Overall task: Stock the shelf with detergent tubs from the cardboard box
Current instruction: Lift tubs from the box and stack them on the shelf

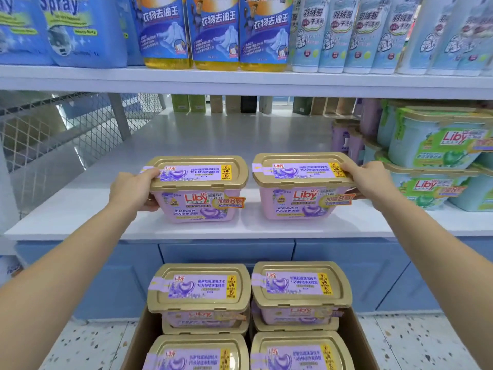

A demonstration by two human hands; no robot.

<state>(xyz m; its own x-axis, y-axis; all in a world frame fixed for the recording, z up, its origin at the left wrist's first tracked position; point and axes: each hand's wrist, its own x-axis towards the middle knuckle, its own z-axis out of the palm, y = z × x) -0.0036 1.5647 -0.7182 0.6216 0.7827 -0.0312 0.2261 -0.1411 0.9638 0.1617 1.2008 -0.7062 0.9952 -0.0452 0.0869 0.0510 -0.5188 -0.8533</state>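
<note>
Detergent tubs (197, 188) (301, 185), each gripped at its outer end by left hand (133, 189) and right hand (369, 182), should be slid back level, side by side.

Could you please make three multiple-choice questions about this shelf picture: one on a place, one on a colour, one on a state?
1. Where do the two held tubs stand?
A. on the top shelf
B. at the front of the middle shelf
C. on the floor

2. What colour are their lids?
A. gold
B. red
C. black

3. How is the cardboard box?
A. closed with tape
B. empty
C. open, with tubs inside

Answers:
1 B: the left tub and the right tub sit near the front edge of the middle shelf, with the left hand and the right hand on their outer ends.
2 A: both lids are gold.
3 C: the cardboard box is open and holds more tubs.
</note>
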